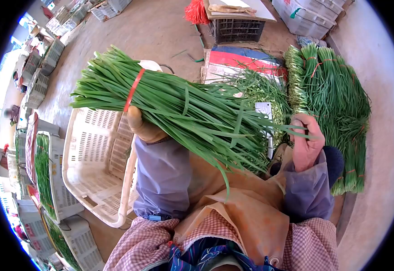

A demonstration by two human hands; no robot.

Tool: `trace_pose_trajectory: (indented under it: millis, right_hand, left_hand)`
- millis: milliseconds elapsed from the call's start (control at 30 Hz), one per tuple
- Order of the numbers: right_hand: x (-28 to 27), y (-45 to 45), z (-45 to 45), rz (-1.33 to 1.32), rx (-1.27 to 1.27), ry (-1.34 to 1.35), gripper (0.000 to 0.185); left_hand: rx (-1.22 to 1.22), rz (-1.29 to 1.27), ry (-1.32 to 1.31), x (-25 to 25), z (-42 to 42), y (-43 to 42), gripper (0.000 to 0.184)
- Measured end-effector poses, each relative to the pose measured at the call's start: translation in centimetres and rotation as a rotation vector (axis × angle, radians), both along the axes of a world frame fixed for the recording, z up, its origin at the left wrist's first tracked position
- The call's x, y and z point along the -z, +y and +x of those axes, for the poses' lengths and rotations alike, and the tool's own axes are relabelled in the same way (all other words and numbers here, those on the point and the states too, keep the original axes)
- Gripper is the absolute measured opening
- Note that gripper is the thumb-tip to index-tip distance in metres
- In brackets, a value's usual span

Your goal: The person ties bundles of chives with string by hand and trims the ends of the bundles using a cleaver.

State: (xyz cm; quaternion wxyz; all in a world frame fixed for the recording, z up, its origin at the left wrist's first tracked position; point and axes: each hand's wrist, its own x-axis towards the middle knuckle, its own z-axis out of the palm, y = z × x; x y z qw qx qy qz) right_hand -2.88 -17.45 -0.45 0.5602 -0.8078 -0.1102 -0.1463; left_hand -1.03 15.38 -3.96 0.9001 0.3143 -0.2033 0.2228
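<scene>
A thick bunch of garlic chives (174, 97) lies slantwise across the middle of the view, bound by a red band (134, 89) near its left end. My left hand (145, 126), in a tan glove, is closed round its underside beside the band. At the loose right end, my right hand (306, 142) is bare and pinches a leaf tip between thumb and fingers. Under that end, a white slotted metal blade (265, 110) rests among loose chives (255, 88). The far side of my left hand is hidden by the bunch.
A white plastic basket (77, 158) stands at my left. Tied chive bunches (332, 86) are stacked along the right wall. Ahead, a black crate (236, 30) bears a board, with red ties (196, 12) hanging beside it. Chive-filled crates (52, 185) line the far left.
</scene>
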Motion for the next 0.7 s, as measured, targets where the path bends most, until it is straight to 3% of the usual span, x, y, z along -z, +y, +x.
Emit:
trace_pose_trajectory:
  millis: [33,133,233,433,467,567,600,700]
  right_hand:
    - [-1.3,1.0,-0.5,0.061,-0.007,-0.026,0.007]
    - [-3.0,2.2,0.2,-0.13,-0.324,-0.184,0.017]
    - [-2.0,4.5,1.4,-0.36,-0.439,-0.357,0.021]
    - [0.4,5.4,0.6,-0.401,-0.419,-0.376,0.017]
    - [0.0,5.5,0.7,-0.33,-0.455,-0.388,0.01]
    - [-0.4,5.0,-0.6,-0.022,-0.464,-0.001,0.005]
    - [-1.1,4.5,-1.2,0.137,-0.385,0.255,0.013]
    - [0.8,3.1,0.9,0.427,-0.204,0.307,0.019]
  left_hand:
    - [-0.015,-0.004,-0.007,-0.9,0.0,-1.0,0.082]
    - [-0.026,0.005,0.01,-1.9,0.0,-2.3,0.081]
    - [-0.075,0.004,0.038,-2.0,0.0,-2.4,0.082]
    - [-0.048,0.026,0.029,-1.3,0.2,-1.3,0.082]
    - [-0.054,0.031,0.027,-1.4,0.3,-1.3,0.082]
    - [-0.033,0.035,0.023,-1.3,0.2,-1.2,0.083]
    - [-0.059,0.045,0.03,-1.2,0.1,-1.1,0.084]
    - [-0.074,0.013,0.013,-1.2,-0.2,-1.3,0.091]
